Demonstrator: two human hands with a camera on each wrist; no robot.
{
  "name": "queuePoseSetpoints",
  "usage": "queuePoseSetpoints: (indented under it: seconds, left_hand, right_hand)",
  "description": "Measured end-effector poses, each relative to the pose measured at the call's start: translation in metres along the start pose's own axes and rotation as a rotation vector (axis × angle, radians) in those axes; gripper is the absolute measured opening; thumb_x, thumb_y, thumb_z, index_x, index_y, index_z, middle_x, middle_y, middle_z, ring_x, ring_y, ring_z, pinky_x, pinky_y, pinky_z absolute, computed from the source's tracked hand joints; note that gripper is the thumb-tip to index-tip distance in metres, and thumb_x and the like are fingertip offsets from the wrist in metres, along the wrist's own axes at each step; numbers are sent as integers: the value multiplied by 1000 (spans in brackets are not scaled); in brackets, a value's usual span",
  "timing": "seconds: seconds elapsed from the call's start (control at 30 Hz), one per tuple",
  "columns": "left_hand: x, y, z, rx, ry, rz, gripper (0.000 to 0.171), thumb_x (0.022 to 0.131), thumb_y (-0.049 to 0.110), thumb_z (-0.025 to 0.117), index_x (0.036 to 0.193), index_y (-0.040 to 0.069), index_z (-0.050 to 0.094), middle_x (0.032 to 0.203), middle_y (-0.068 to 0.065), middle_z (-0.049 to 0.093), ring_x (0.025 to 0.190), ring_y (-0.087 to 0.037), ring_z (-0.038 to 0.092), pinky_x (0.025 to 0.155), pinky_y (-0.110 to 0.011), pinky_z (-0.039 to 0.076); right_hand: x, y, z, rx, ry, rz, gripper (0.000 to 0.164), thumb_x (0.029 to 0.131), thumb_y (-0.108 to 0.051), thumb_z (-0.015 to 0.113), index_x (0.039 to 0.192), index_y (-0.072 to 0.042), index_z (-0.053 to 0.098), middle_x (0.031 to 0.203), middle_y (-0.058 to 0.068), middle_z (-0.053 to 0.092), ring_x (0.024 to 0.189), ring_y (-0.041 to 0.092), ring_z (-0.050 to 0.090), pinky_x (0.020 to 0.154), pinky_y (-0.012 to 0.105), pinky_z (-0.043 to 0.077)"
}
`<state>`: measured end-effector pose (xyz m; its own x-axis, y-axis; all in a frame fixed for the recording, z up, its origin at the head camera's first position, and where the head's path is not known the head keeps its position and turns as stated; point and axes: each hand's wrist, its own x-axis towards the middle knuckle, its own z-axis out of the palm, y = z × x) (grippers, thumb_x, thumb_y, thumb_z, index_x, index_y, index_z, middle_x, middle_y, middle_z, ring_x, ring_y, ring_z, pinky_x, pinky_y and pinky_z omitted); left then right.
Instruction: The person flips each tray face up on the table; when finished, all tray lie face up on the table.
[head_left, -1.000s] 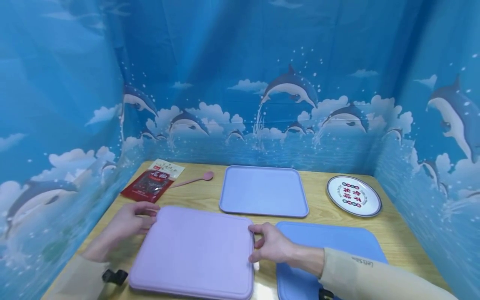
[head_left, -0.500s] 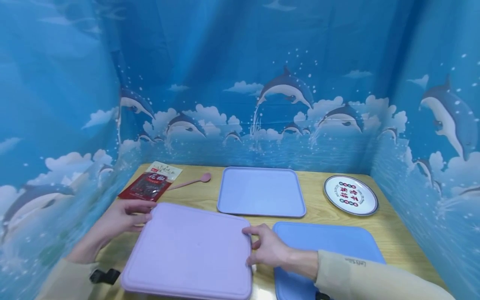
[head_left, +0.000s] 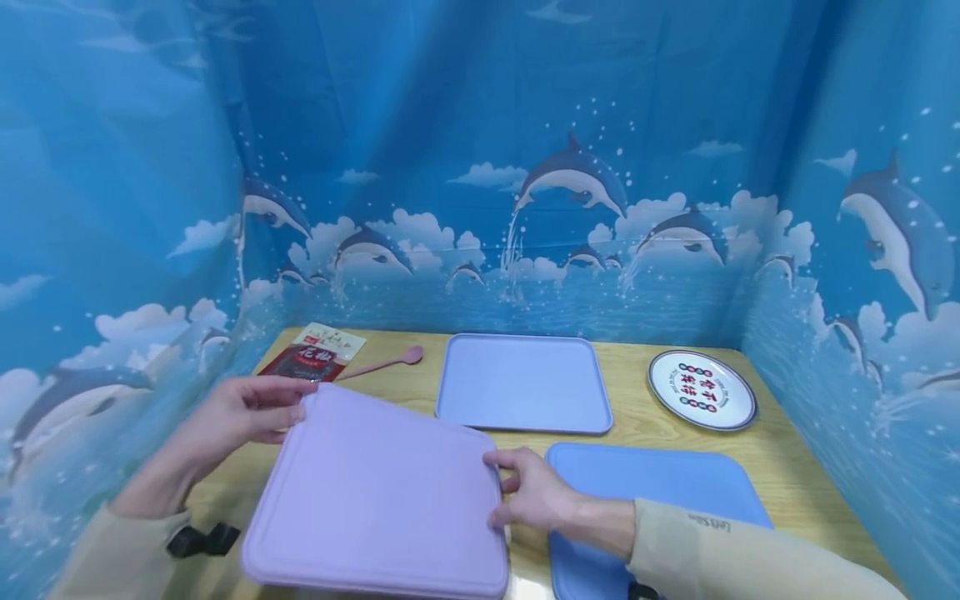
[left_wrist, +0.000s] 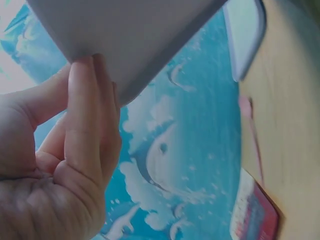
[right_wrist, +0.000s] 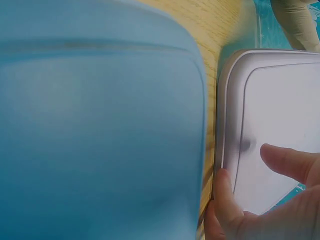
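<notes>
A flat purple rectangular board (head_left: 382,492) with rounded corners is held in both hands at the front left of the table. My left hand (head_left: 232,417) pinches its far left corner, which stands higher than the rest, so the board tilts. In the left wrist view, straight fingers (left_wrist: 84,115) lie on one face of the board near the corner. My right hand (head_left: 540,496) grips the right edge around its middle, thumb on the upper face. The right wrist view shows a groove running inside the rim of the purple board (right_wrist: 285,110).
A blue board (head_left: 660,479) lies under the right forearm. Behind are a shallow lavender tray (head_left: 525,383), a white printed plate (head_left: 702,390), a pink spoon (head_left: 390,362) and a red peppercorn packet (head_left: 311,354), partly covered by the left hand. Dolphin-print curtains (head_left: 480,208) enclose the table.
My left hand has risen with the far left corner of the purple board, tilting it more and covering part of the red packet. The right hand stays at the right edge.
</notes>
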<state>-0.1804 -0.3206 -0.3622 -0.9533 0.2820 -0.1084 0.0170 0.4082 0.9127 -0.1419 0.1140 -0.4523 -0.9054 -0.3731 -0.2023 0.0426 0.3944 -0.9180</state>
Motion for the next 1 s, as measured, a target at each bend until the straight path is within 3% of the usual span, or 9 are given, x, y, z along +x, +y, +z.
queuePoseSetpoints:
  seconds: [0.2, 0.5, 0.67, 0.8, 0.9, 1.0]
  left_hand:
    - [3, 23, 5, 22, 15, 59, 57, 111, 21, 72, 159, -6, 56, 115, 17, 83, 103, -9, 82, 86, -37, 73]
    - [10, 47, 14, -5, 20, 156, 46, 112, 16, 70, 153, -4, 64, 114, 12, 85, 95, -17, 85, 80, -40, 73]
    - [12, 63, 19, 8, 35, 130, 48, 111, 24, 73, 153, 1, 66, 111, 11, 86, 88, -20, 86, 76, -43, 73]
    - [13, 77, 25, 18, 41, 92, 49, 110, 32, 75, 152, 8, 68, 108, 9, 86, 70, -17, 75, 61, -35, 66]
    - [15, 87, 32, 4, 52, 124, 47, 110, 30, 75, 150, 6, 70, 109, 9, 86, 75, -14, 77, 64, -32, 67]
    - [18, 94, 39, -5, 73, 174, 46, 110, 28, 75, 148, 2, 70, 111, 11, 86, 92, -12, 83, 79, -33, 72]
  right_hand:
    - [2, -2, -1, 58, -22, -7, 87, 75, 15, 86, 157, 12, 55, 147, 38, 55, 119, 43, 79, 90, 38, 72]
    - [6, 0, 0, 165, -66, 47, 81, 84, 10, 83, 159, 9, 54, 165, 35, 54, 125, 36, 78, 94, 39, 72]
    - [10, -1, 0, 202, -87, 53, 76, 86, 11, 83, 157, 9, 56, 165, 34, 55, 130, 40, 76, 98, 38, 71]
    - [11, -4, 0, 185, -103, 39, 75, 86, 10, 85, 156, 8, 58, 163, 33, 57, 133, 42, 75, 100, 38, 70]
    - [11, -5, -1, 172, -113, 24, 75, 86, 8, 86, 156, 8, 58, 163, 32, 58, 135, 44, 73, 102, 38, 69]
    - [13, -6, -1, 177, -127, 15, 76, 86, 8, 86, 157, 9, 57, 163, 32, 58, 137, 45, 72, 104, 38, 69]
